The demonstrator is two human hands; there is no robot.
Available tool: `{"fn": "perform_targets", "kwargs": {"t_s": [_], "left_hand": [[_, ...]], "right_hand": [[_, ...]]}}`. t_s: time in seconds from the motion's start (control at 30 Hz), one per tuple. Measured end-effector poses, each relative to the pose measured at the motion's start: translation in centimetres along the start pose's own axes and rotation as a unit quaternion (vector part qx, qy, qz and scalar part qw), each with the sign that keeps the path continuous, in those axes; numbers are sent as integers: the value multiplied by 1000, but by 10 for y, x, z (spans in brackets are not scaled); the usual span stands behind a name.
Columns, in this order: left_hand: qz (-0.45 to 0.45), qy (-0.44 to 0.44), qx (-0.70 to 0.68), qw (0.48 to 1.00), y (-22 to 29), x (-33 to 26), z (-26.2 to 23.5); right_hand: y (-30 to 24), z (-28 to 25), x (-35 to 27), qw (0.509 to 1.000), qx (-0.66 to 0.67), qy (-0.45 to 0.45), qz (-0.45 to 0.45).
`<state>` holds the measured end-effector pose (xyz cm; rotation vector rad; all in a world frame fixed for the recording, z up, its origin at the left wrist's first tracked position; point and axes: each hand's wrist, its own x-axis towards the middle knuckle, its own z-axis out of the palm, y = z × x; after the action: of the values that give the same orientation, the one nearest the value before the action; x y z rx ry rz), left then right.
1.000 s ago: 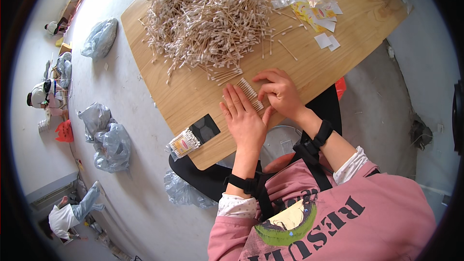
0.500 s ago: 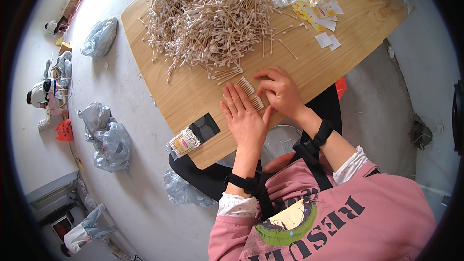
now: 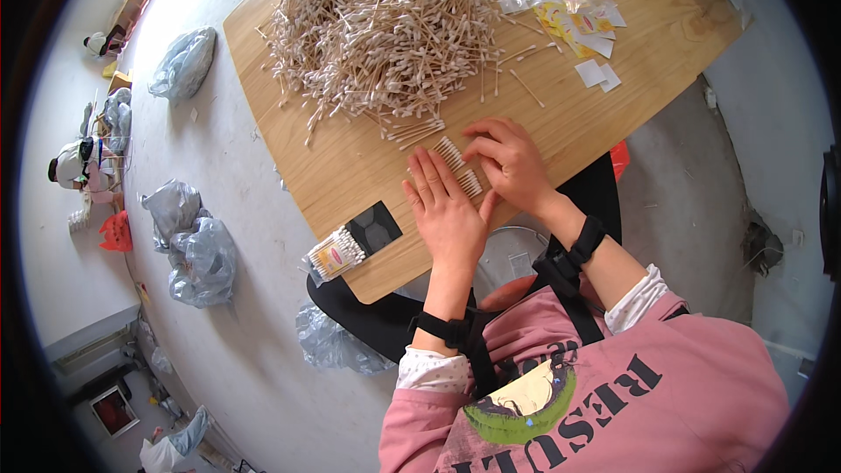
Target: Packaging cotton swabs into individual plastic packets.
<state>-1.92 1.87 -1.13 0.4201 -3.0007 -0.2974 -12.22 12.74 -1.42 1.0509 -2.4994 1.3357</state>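
A neat row of cotton swabs (image 3: 459,163) lies on the wooden table (image 3: 350,166) between my two hands. My left hand (image 3: 445,210) rests flat on the wood, fingers stretched out along the row's left side. My right hand (image 3: 512,160) lies palm down on the right side, its fingertips touching the swabs. Just beyond them a small loose bundle of swabs (image 3: 413,130) lies at the edge of a big heap of cotton swabs (image 3: 381,26) covering the far part of the table.
A small filled packet of swabs (image 3: 334,255) and a black card (image 3: 374,227) lie near the table's left front edge. Empty clear bags and paper labels (image 3: 574,9) sit at the far right. Several grey plastic bags (image 3: 200,254) lie on the floor to the left.
Both hands stay at the swab row with barely any shift. A person on the floor at the lower left has moved away toward the bottom edge.
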Motion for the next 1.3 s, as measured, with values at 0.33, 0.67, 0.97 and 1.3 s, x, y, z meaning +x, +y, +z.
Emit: {"fn": "perform_targets", "kwargs": {"t_s": [0.33,0.67,0.97,1.3], "left_hand": [[0,0,6,1000,0,1,0],[-3,-3,-4,1000,-1,0,-2],[0,3,-7,1000,-1,1,1],[2,6,-15,1000,-1,0,0]], "right_hand": [[0,-1,0,1000,-16,-10,-12],[-5,1,2,1000,-24,-13,7],[-3,-1,1,999,-34,-32,1],[-4,3,2,999,-37,-22,1]]}}
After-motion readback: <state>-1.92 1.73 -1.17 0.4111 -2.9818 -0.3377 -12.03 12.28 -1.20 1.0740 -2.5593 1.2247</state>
